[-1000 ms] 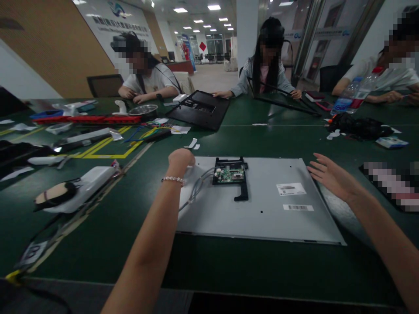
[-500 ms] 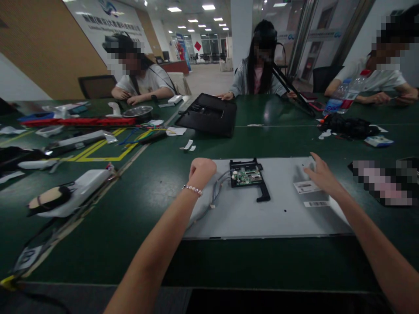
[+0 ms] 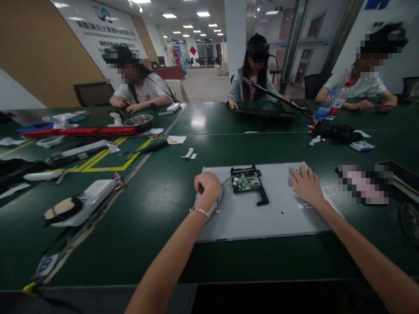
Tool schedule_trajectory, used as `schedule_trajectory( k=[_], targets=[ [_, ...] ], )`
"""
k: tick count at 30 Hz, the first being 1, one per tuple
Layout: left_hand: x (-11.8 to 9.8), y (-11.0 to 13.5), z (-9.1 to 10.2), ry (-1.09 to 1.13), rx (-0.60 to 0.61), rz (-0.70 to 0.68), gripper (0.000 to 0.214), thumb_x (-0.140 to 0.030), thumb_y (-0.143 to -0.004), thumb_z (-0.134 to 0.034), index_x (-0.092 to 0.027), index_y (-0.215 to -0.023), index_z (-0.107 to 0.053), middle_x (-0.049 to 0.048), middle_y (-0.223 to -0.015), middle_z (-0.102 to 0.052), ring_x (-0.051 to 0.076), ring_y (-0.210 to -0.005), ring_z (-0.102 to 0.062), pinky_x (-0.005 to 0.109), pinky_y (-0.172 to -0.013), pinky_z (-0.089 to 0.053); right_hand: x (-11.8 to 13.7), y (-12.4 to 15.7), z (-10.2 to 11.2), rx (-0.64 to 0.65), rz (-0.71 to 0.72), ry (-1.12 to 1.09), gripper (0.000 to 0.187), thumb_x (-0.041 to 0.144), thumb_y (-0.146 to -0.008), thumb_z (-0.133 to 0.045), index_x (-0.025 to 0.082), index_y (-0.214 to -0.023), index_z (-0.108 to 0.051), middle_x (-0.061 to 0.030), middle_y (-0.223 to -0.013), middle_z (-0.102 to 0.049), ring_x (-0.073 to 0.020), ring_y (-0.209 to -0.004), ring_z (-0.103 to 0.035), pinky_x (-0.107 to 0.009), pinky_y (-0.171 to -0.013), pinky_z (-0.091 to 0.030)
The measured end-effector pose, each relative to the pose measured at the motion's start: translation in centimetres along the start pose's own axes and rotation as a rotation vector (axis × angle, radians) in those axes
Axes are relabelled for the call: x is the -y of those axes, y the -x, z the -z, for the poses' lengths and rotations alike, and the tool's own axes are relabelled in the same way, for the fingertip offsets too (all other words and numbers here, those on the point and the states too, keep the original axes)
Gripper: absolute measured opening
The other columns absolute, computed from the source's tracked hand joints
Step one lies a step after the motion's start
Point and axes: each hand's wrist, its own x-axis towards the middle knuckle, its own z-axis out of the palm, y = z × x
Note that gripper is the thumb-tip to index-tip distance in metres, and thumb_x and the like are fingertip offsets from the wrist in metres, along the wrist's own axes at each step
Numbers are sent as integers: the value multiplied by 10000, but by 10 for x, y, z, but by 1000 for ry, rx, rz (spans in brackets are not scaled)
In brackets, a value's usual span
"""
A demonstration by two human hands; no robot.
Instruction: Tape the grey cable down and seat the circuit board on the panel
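A flat grey-white display panel [image 3: 242, 222] lies on the green table in front of me. Fixed to its upper part is a green circuit board [image 3: 246, 183] in a black plastic frame [image 3: 263, 198]. Grey cables [image 3: 224, 192] run left from the board towards my left hand [image 3: 208, 188]. That hand is curled closed over the panel's left side; what its fingers hold, if anything, is hidden. My right hand [image 3: 307, 185] rests open near the upper right corner, fingers spread, partly covering white labels [image 3: 305, 206].
Across the table, a person tilts a dark flat panel [image 3: 268, 114]. Two bottles [image 3: 338, 101] and a black bundle [image 3: 335, 132] stand right of it. Left are a metal bowl [image 3: 139, 121], wires [image 3: 147, 146] and a white object with a beige end [image 3: 88, 200]. Paper scraps [image 3: 190, 153] lie centrally.
My right hand has come down onto the panel and spread its fingers over the labels. My left hand stays curled at the left side. The person opposite has shifted the dark panel right and tipped it.
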Motion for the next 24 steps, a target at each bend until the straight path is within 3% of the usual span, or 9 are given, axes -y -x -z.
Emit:
schedule_trajectory(
  k=[5,15,24],
  targets=[
    [11,-3,-15,-22,-158,42,589,-334,-1012,-267,63,-985,-701,306,-883,-655,357,-846,-687,390,-575,-519,3,-3,1,40,-26,39,512,403,-977,-339,190,-1412,-503,-201,-1475,-449,-434,-1358,-367,-613,-1040,-326],
    [18,0,-17,-14,-190,28,628,-373,-1011,-265,103,-1006,-674,326,-904,-629,349,-826,-670,354,-568,-476,9,-3,6,-27,-28,13,423,316,-954,-381,154,-1302,-558,-173,-1390,-548,-346,-1295,-440,-543,-1042,-339],
    [31,7,-16,-42,-201,-32,576,-347,-1009,-289,59,-1028,-698,279,-906,-648,313,-829,-679,316,-574,-464,13,-3,7,-41,-50,-13,409,277,-928,-390,153,-1278,-562,-162,-1360,-576,-325,-1272,-468,-499,-1021,-358]
  ],
)
